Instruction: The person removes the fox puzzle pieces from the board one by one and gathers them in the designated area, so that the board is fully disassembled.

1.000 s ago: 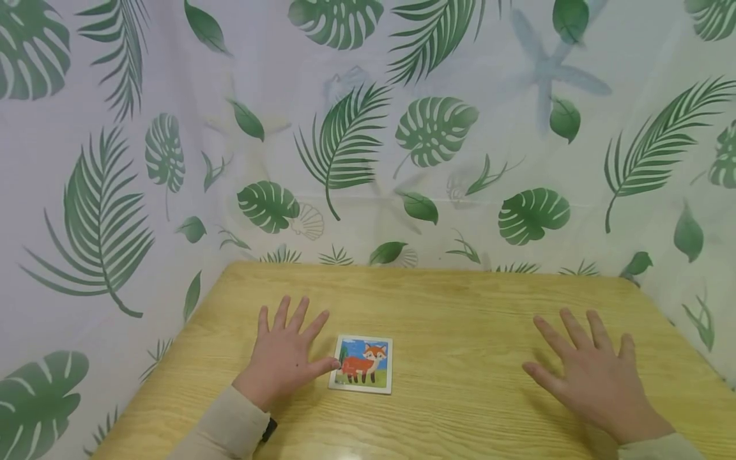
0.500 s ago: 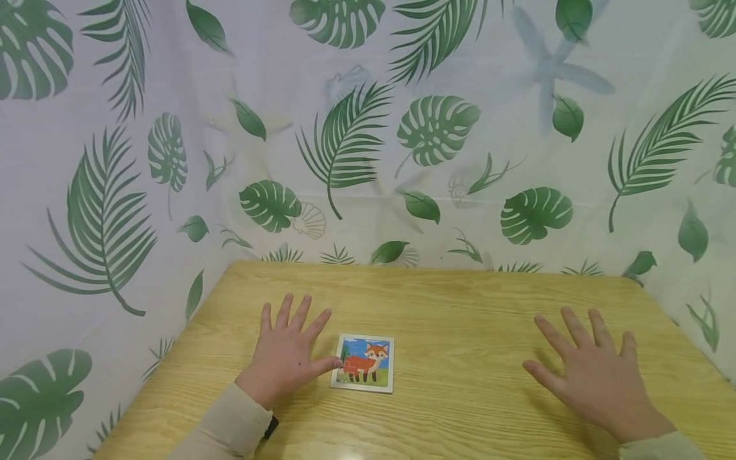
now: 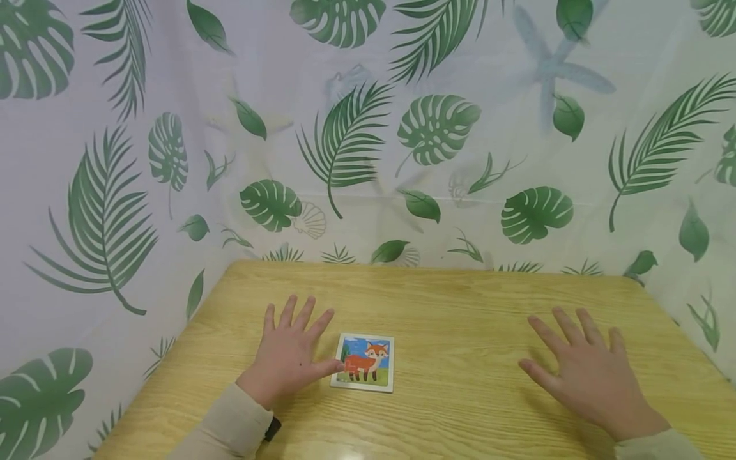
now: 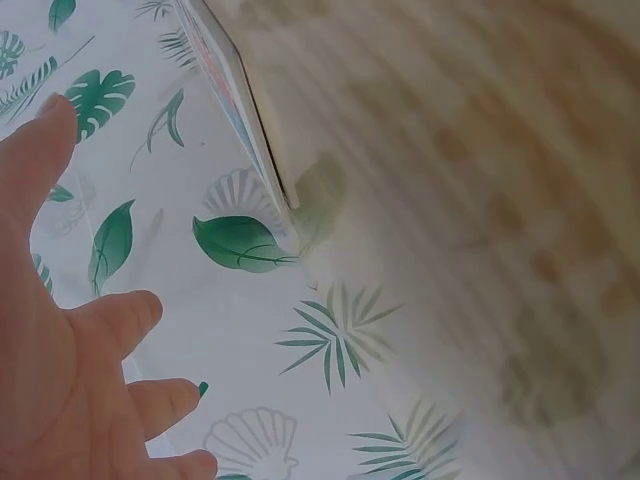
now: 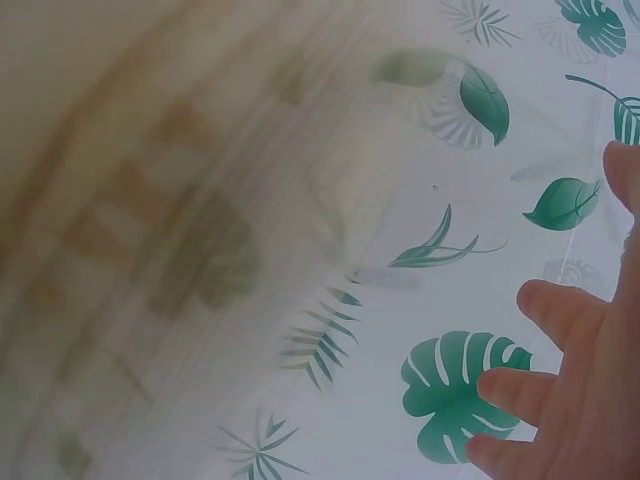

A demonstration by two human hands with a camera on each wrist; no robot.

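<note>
A small square picture puzzle of a fox (image 3: 368, 363), with a white border, lies flat on the wooden table (image 3: 448, 383). My left hand (image 3: 287, 361) is just to its left with fingers spread, and the thumb tip overlaps the puzzle's left edge in the head view. Far to the right, my right hand (image 3: 598, 377) has its fingers spread and holds nothing. In the left wrist view the puzzle (image 4: 240, 100) shows edge-on, beyond the left hand (image 4: 70, 350). The right wrist view shows only the right hand's (image 5: 580, 360) fingers over table and cloth.
A white cloth (image 3: 356, 230) printed with green leaves, shells and starfish hangs behind the table and along its left and right sides. The table's back edge (image 3: 425, 268) meets this cloth. A dark band (image 3: 273, 428) shows at the left sleeve's cuff.
My right hand has shifted slightly left. The left hand has moved a little to the right, and the puzzle lies in the same place on the table.
</note>
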